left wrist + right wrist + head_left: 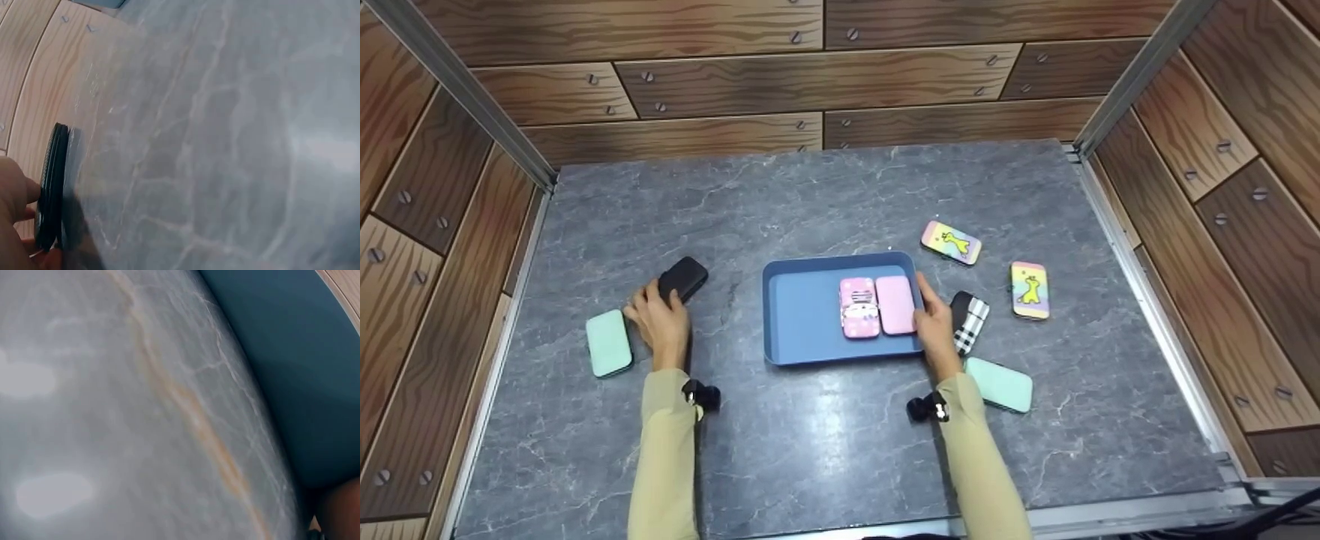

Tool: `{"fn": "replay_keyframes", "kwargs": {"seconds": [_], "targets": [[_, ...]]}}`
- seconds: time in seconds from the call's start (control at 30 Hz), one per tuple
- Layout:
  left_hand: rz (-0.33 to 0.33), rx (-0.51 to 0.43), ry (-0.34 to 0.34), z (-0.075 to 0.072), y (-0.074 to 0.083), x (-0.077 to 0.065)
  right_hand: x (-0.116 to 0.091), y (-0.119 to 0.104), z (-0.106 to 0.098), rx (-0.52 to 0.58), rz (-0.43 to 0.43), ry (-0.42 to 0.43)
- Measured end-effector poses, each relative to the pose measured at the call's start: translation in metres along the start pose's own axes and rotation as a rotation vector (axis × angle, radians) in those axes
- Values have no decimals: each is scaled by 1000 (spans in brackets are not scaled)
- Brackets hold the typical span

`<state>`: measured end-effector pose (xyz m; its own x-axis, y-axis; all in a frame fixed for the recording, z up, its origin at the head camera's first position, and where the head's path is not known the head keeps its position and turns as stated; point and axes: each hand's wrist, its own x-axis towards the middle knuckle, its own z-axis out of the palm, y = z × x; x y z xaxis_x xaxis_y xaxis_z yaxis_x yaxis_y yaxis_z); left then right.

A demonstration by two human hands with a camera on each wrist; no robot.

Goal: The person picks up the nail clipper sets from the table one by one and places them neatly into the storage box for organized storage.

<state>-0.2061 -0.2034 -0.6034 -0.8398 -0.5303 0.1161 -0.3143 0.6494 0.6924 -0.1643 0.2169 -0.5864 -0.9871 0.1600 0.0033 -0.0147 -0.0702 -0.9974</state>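
My left hand (661, 321) grips the near end of a small flat black case (685, 276) on the left part of the table. In the left wrist view, thumb and fingers pinch this black case (52, 185) as it stands on edge. My right hand (936, 328) holds the right wall of a shallow blue tray (802, 315), thumb at the rim and fingers along the outside. Two cases lie side by side in the tray's right half: a patterned pink case (860, 309) and a plain pink case (895, 305). The right wrist view shows mainly the tray's wall (281, 371).
Left of my left hand lies a mint case (609, 343). Beyond my right hand are a black-and-white checked case (972, 326), another mint case (1000, 385) and two giraffe-print cases, one farther back (952, 242), one rightmost (1030, 290). Wood-patterned walls (810, 82) enclose three sides.
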Motion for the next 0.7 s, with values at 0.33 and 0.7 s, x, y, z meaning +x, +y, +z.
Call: {"fn": "replay_keyframes", "kwargs": {"seconds": [0.33,0.7], "targets": [[-69,-38,-70,-4,6,6,-2,-2,1,-7,2,4],[-82,-69,-67,-7,7,11,-2,-2,0,-18,-5,5]]}}
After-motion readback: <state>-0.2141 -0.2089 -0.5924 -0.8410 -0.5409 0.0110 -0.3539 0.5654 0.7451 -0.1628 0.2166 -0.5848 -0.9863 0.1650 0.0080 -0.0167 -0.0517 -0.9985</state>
